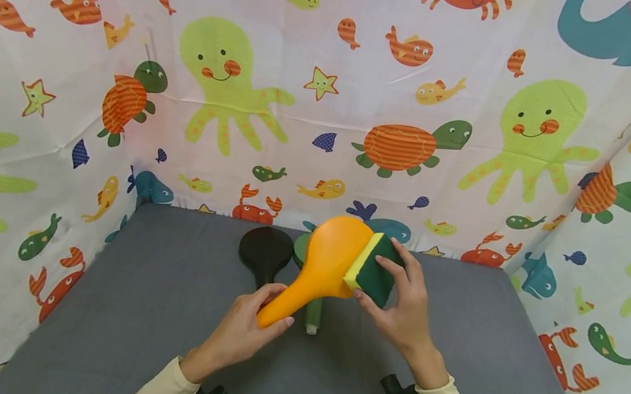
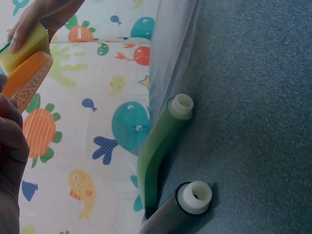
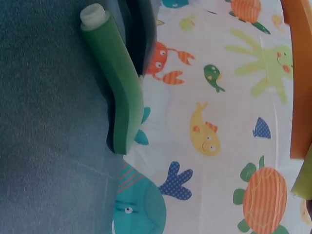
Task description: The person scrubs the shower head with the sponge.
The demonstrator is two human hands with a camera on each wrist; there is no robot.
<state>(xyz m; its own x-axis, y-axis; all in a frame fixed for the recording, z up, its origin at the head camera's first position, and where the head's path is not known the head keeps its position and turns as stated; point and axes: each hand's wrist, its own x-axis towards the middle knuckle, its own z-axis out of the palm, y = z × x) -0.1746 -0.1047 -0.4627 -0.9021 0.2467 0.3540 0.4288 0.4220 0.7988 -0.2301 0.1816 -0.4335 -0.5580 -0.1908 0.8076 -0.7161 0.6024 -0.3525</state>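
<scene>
The grey tabletop [image 1: 154, 309] stretches to both sides of the orange shower head [image 1: 325, 259], with more surface running out to the side edges. Its far edge lies beyond the orange shower head, along the curtain [image 1: 268, 190] printed with sea animals, which also rises at both sides and limits reach there.

The orange shower head is raised above the tabletop, tilted, its head pointing away from the person. The left hand [image 1: 246, 322] grips the lower end of its handle, thumb on one side and fingers on the other. The right hand [image 1: 407, 297] is at the right of its head, pinching a yellow-and-green sponge [image 1: 380, 273] between thumb and fingers. The sponge's yellow side touches the orange head's smooth back; the green side faces outward.

Left of the orange shower head, a black shower head [image 1: 265, 250] lies on the tabletop, its handle partly hidden. A green shower head [image 1: 314, 311] lies behind and below the orange one, mostly covered in the head view; its handle ends in a white collar [image 1: 311, 330].
</scene>
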